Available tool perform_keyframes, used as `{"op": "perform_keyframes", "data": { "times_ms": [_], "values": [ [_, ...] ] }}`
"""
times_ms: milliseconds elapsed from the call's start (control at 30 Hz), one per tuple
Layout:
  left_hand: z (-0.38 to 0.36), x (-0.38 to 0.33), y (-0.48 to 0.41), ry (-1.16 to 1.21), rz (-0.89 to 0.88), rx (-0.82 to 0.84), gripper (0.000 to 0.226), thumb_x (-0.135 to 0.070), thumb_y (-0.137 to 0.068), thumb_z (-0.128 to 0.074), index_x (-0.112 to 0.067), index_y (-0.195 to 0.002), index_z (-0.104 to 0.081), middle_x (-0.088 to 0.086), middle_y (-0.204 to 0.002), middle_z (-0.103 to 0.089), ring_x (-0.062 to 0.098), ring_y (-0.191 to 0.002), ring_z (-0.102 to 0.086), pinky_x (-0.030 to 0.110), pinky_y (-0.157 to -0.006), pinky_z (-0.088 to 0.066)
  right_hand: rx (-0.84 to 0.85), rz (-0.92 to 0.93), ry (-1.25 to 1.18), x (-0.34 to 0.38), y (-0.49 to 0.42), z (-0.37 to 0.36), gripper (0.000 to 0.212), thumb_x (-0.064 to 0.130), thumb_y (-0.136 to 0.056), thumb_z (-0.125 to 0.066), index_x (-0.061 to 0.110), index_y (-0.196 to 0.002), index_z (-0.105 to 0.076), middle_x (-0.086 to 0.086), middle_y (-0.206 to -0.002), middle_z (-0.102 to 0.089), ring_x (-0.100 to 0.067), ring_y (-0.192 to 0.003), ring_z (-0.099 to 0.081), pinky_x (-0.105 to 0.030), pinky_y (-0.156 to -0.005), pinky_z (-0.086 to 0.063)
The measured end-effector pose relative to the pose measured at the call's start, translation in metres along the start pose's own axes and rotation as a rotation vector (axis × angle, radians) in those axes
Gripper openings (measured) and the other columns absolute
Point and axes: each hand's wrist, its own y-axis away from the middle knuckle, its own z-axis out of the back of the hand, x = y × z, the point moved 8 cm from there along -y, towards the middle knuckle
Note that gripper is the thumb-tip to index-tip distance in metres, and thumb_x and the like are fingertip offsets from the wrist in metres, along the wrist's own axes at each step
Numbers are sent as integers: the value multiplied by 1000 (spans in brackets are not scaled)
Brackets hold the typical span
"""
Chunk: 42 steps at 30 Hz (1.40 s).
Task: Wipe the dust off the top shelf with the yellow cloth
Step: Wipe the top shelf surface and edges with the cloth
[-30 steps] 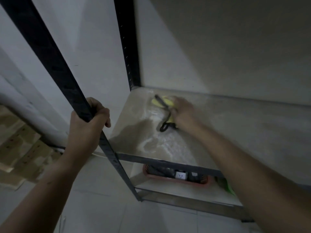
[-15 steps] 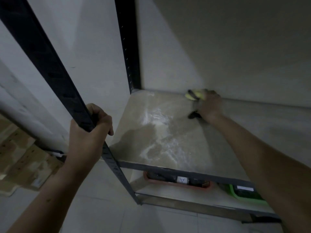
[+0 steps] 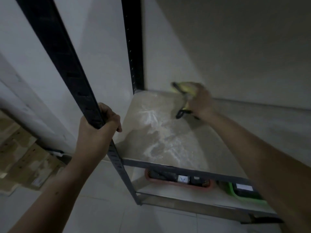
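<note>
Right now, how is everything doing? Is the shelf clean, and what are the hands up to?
top shelf: dusty, white smears across the middle.
yellow cloth: bunched, blurred, at the top shelf's back edge.
right hand: grips the cloth.
left hand: grips the black front post.
red tray: on the lower shelf, holding dark items.
green tray: beside the red one, holding a dark box.

right hand grips yellow cloth | top shelf rear
</note>
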Motion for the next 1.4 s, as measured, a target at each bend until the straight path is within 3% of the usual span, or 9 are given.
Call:
{"op": "perform_keyframes", "data": {
  "times_ms": [233,367,467,600,800,900,1000,1200,1400],
  "values": [
    [-3,0,1,23,0,-1,12,-13,-79,-57,-4,-72,-55,9,-69,-64,16,-69,-63,18,-70,-51,111,-556,414,-165,35,68,41,17,-88,-51,8,-128,-52,-26,-120,-53,-43,-106,-54,-44,-91,-48],
    [-3,-2,0,45,-10,-12,13,-11,-78,-57,0,-71,-53,14,-68,-62,14,-66,-62,17,-70,-50,28,-435,253,-111,42,32,39,31,-80,-43,12,-109,-62,-15,-103,-58,-31,-94,-58,-25,-81,-41],
    [-3,-2,0,63,-14,-12,17,-14,-77,-58,1,-72,-53,15,-68,-62,17,-67,-62,17,-71,-50,46,-146,282,-17,48,-15,36,24,-76,-45,5,-100,-65,-18,-93,-62,-37,-82,-61,-37,-74,-50],
    [-3,-1,0,75,11,-3,17,-10,-77,-56,5,-71,-52,17,-66,-61,21,-66,-62,21,-70,-51,203,-71,298,60,54,-72,38,27,-75,-53,28,-113,-59,-7,-105,-55,-31,-93,-57,-38,-84,-48],
    [-2,1,1,97,56,28,13,-14,-78,-59,-10,-67,-53,18,-69,-62,24,-68,-63,28,-70,-53,144,-119,78,36,45,-24,45,13,-86,-50,16,-131,-54,-17,-128,-55,-32,-116,-53,-27,-95,-33],
    [-1,-2,2,101,47,22,17,-13,-79,-59,-13,-63,-52,20,-71,-61,26,-69,-63,27,-70,-53,50,-252,202,-16,60,40,43,27,-79,-48,29,-122,-53,-14,-115,-60,-36,-102,-59,-38,-89,-46],
    [-2,-3,2,122,34,16,15,-11,-78,-59,-14,-64,-54,21,-71,-61,25,-69,-63,22,-70,-52,62,-401,380,-59,109,71,46,36,-82,-50,21,-125,-59,-18,-125,-58,-41,-112,-53,-46,-98,-42],
    [-2,-3,1,99,18,20,17,-12,-78,-60,-11,-62,-54,24,-70,-61,29,-68,-62,25,-67,-53,117,-389,293,-65,154,39,52,12,-93,-53,4,-143,-40,-14,-154,-31,-31,-144,-23,-41,-116,-20],
    [-1,-4,1,100,23,9,17,-13,-77,-61,-12,-60,-55,23,-70,-60,32,-69,-61,33,-69,-54,107,-435,313,15,146,-13,51,33,-96,-44,16,-144,-38,-3,-154,-32,-22,-140,-32,-36,-113,-31]
  ]
}}
